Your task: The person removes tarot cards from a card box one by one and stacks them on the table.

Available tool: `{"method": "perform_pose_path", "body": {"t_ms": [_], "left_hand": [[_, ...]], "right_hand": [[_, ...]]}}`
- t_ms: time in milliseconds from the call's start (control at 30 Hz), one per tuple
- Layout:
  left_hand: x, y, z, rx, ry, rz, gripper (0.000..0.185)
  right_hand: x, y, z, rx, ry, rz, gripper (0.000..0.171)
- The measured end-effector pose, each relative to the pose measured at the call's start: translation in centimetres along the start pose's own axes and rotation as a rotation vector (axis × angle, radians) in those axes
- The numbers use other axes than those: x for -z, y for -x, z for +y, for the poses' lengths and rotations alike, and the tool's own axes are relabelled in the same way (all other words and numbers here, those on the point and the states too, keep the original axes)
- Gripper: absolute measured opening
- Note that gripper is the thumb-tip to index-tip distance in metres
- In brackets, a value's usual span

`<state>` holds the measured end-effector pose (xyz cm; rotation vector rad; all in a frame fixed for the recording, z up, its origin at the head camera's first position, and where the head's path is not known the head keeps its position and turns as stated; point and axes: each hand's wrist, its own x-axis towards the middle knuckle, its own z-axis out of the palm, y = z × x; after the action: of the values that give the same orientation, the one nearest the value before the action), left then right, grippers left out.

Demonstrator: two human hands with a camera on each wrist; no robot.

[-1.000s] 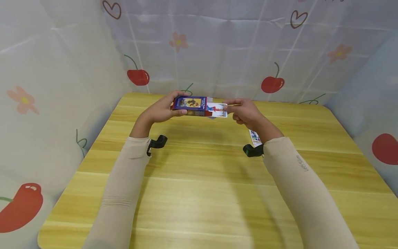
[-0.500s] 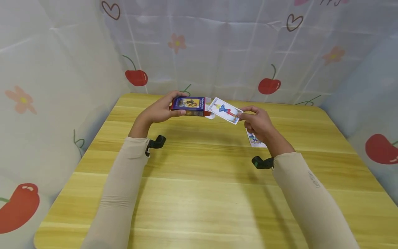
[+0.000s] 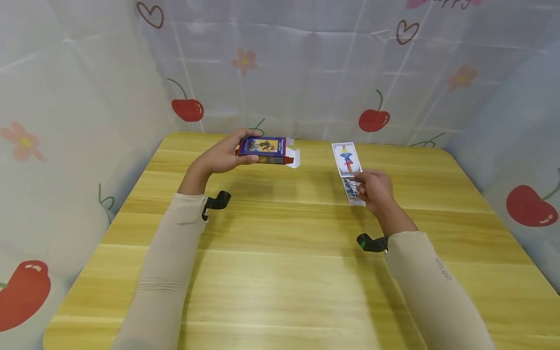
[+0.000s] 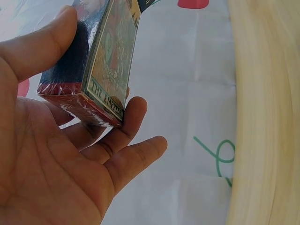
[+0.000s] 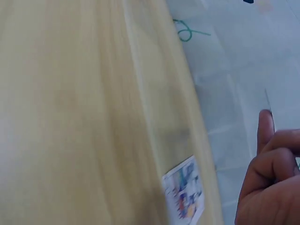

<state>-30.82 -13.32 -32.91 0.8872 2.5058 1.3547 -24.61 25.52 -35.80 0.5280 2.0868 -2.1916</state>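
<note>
My left hand (image 3: 223, 154) grips a blue and red tarot card box (image 3: 264, 146) above the far part of the table, thumb on the near side. The box's white end flap (image 3: 294, 158) stands open to the right. In the left wrist view the box (image 4: 110, 61) shows a side panel reading "THE EMPRESS". My right hand (image 3: 377, 191) pinches the lower end of a tarot card (image 3: 346, 158), picture up, with a blue and red figure. Below it on the table lies another tarot card (image 3: 352, 190), partly covered; the right wrist view also shows this lying card (image 5: 185, 192).
The wooden table (image 3: 280, 272) reaches back to a wall of patterned curtain (image 3: 288, 82) with cherries, flowers and hearts. Curtain also hangs along both sides. A black wrist camera (image 3: 218, 200) sits on the left wrist, another camera (image 3: 371, 242) on the right.
My right hand has drawn the card out of the box, turned it upright and carried it right, over the lying card. The left hand keeps holding the box in nearly the same place.
</note>
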Motion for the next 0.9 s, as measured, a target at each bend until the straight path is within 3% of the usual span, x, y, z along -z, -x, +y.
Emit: {"method": "perform_pose_path", "body": {"t_ms": [200, 367, 633, 900], "left_hand": [[0.1, 0.1, 0.0, 0.012, -0.005, 0.002, 0.064], [0.1, -0.1, -0.2, 0.010, 0.004, -0.006, 0.064], [0.2, -0.1, -0.2, 0.015, 0.004, -0.006, 0.063], [0.1, -0.1, 0.0, 0.008, 0.007, -0.010, 0.064]], "right_hand": [[1.7, -0.4, 1.9, -0.088, 0.096, 0.167, 0.041], [2.8, -0.8, 3.3, -0.133, 0.194, 0.285, 0.043], [3.6, -0.8, 4.2, -0.164, 0.277, 0.292, 0.036], [3.6, -0.9, 4.4, -0.139, 0.352, 0.306, 0.030]]}}
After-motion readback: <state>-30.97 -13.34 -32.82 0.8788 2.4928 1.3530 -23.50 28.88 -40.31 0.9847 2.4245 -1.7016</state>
